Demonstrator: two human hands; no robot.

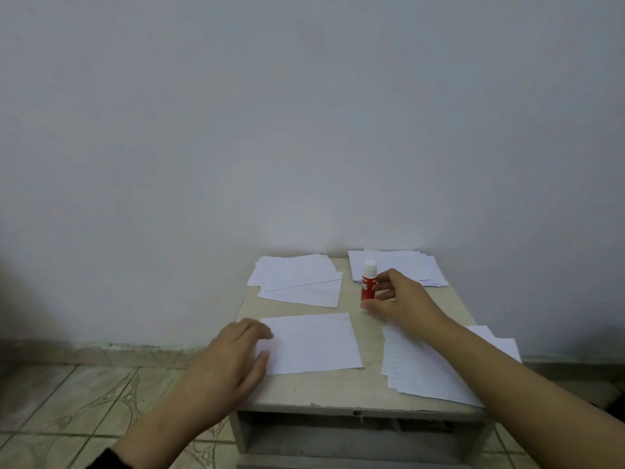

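A plain home room (tiled floor, bare wall, small table).

Glue stick on table, behind-right of sheet; loose pile behind sheet; stack right of it.

The person's left hand and right hand are bare, as are both wrists and the forearms along all their visible length. At the bottom edge of the view, the end of a black sleeve wraps the left forearm; its fabric is dark and plain, with a soft, slightly uneven rim. The right forearm is uncovered as far as the frame's edge. The right fingers are blurred.
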